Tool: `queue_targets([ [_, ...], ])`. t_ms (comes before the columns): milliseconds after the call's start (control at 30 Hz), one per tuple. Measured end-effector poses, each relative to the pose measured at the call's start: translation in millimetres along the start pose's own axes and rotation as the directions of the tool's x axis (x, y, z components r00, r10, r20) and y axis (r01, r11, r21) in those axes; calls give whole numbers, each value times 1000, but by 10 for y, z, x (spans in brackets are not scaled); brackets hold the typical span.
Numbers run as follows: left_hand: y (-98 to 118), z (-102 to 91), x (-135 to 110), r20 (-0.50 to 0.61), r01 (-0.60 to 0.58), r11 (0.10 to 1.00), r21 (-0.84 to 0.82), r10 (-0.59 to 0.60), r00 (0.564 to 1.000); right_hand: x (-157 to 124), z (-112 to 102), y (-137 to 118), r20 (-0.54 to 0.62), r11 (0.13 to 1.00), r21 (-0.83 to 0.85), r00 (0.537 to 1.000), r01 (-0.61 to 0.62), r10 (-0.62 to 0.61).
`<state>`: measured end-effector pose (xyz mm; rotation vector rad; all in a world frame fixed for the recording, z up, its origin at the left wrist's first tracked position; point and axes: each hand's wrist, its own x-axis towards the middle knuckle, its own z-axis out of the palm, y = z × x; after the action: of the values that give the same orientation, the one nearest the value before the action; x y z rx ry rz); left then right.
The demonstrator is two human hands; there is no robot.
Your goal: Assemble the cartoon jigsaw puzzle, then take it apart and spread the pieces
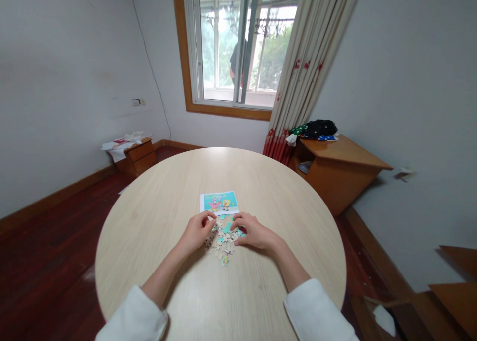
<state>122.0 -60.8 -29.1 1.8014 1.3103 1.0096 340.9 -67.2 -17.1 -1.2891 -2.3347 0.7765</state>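
Observation:
A loose heap of jigsaw puzzle pieces (224,238) lies on the round wooden table (223,172), some turquoise side up, many pale side up. My left hand (196,232) is at the heap's left edge, thumb and forefinger bent together in a pinch. Whatever may be between those fingertips is too small to make out. On the opposite side, my right hand (253,231) rests at the pieces with thumb and fingers apart and curved. Just beyond the heap lies a picture card (219,202) showing a pink and a yellow cartoon figure on turquoise.
At the back right stands a wooden desk (346,150) with a pile of dark cloth (320,128). A small cabinet (139,157) holding papers is at the back left. Behind the table are a window (223,48) and a long curtain (305,68).

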Motion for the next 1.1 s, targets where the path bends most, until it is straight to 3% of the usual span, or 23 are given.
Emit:
queue_targets([
  [233,48,32,-25,98,-2,1000,-4,2,995,79,98,78,-108,991,135,994,-6,21],
  [433,34,35,-26,106,-17,1000,-2,17,994,90,100,-25,-167,977,215,985,-10,47],
  [700,64,54,-46,174,-13,992,-127,36,984,128,184,-138,-223,869,493,971,34,89],
  [933,71,71,-53,210,-33,983,-182,72,975,159,242,-201,-271,847,526,959,75,83],
  [1100,85,94,-53,212,38,959,-281,23,977,193,292,-249,-339,794,597,933,112,123],
])
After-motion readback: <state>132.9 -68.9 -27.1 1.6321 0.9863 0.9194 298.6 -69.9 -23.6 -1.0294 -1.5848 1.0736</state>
